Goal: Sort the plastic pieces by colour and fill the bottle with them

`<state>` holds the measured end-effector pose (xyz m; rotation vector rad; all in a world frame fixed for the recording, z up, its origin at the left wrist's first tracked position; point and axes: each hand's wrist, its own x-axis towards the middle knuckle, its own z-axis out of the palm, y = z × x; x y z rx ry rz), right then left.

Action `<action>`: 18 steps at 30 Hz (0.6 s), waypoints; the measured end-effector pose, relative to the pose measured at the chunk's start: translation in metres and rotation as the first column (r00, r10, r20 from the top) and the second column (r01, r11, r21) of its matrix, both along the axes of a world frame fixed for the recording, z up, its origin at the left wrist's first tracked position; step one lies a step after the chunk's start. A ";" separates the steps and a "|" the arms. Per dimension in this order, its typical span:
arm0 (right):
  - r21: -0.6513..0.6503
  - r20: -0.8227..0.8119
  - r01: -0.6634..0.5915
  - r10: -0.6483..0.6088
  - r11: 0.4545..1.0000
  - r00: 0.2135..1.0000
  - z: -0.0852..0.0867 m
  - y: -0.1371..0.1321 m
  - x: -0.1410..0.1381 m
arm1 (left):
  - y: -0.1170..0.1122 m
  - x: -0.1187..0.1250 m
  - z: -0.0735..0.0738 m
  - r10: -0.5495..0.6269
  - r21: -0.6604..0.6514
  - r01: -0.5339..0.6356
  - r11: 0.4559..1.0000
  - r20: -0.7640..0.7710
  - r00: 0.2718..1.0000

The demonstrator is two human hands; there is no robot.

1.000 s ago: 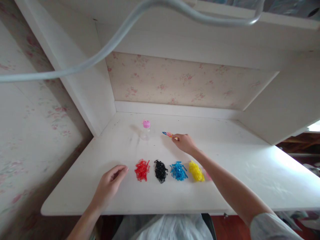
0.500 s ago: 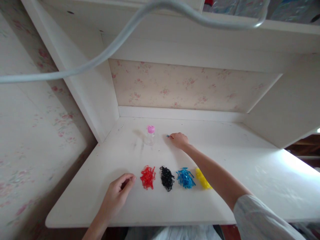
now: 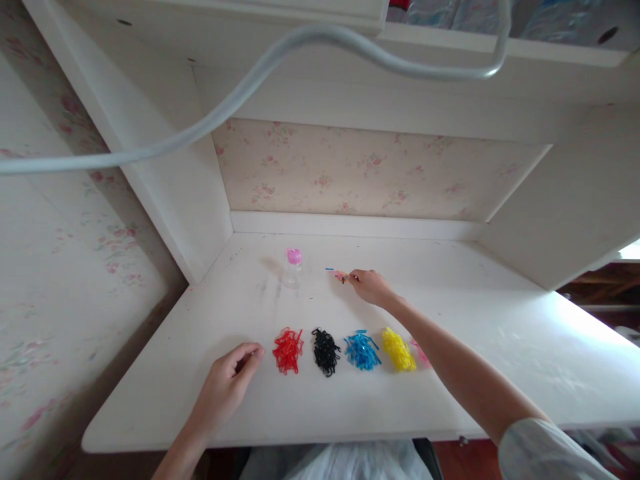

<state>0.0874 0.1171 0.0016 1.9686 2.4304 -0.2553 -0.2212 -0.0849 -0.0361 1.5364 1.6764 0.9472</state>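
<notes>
My right hand (image 3: 373, 287) reaches to the back middle of the white desk, its thumb and forefinger pinched at the edge of a few mixed-colour rubber bands (image 3: 340, 275). A small band seems to be between the fingertips, partly hidden. My left hand (image 3: 233, 373) rests near the front left, thumb and forefinger pressed together; what they may hold is too small to tell. Between the hands lie a red pile of rubber bands (image 3: 288, 351), a black pile (image 3: 326, 352), a blue pile (image 3: 363, 351) and a yellow pile (image 3: 399, 350). A pink pile (image 3: 421, 355) is partly behind my right forearm.
A small clear bottle with a pink cap (image 3: 294, 257) stands upright left of the mixed bands. A thick pale cable (image 3: 210, 120) hangs across the upper view. Shelf panels (image 3: 165, 153) enclose the white desk (image 3: 280, 413) at the back and sides.
My right hand has drawn back to the right, uncovering more of the mixed bands. The pink pile now shows beside my forearm. My left hand stays in place; the view has shifted slightly.
</notes>
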 end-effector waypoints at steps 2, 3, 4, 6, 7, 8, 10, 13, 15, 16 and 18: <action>-0.025 0.023 0.014 -0.013 1.000 1.000 0.000 -0.002 0.008 | 0.001 0.000 -0.001 -0.001 -0.006 0.001 1.000 -0.011 1.000; -0.035 0.034 0.021 -0.020 0.999 0.999 0.000 -0.003 0.012 | 0.001 0.000 -0.001 -0.006 -0.008 0.006 1.000 -0.012 1.000; -0.042 0.045 0.029 -0.027 0.999 0.999 0.000 -0.003 0.015 | 0.002 0.001 -0.001 -0.012 -0.009 0.012 1.000 -0.012 1.000; -0.053 0.057 0.044 -0.041 0.998 0.998 0.000 -0.001 0.020 | 0.003 0.001 -0.002 -0.018 -0.012 0.018 1.000 -0.019 1.000; -0.058 0.058 0.051 -0.047 0.997 0.997 0.001 0.001 0.022 | 0.004 0.001 -0.002 -0.020 -0.013 0.019 1.000 -0.025 0.999; -0.062 0.054 0.055 -0.052 0.997 0.997 0.002 0.003 0.024 | 0.004 0.002 -0.003 -0.019 -0.014 0.019 1.000 -0.033 0.999; -0.068 0.034 0.058 -0.056 0.996 0.998 0.003 0.007 0.027 | 0.004 0.002 -0.003 -0.013 -0.016 0.013 1.000 -0.049 0.999; -0.064 -0.025 0.042 -0.043 0.997 0.999 0.007 0.011 0.031 | 0.003 0.002 -0.003 -0.006 -0.016 0.005 1.000 -0.059 0.998; -0.053 -0.081 0.009 -0.014 0.999 0.997 0.009 0.009 0.033 | 0.003 0.002 -0.003 -0.005 -0.016 0.004 1.000 -0.064 0.998; -0.048 -0.114 -0.016 0.010 0.999 0.993 0.011 0.005 0.034 | 0.003 0.002 -0.003 -0.005 -0.016 0.004 1.000 -0.067 0.998; -0.041 -0.178 -0.071 0.063 0.997 0.982 0.013 -0.007 0.036 | 0.003 0.001 -0.003 -0.003 -0.011 0.003 1.000 -0.076 0.997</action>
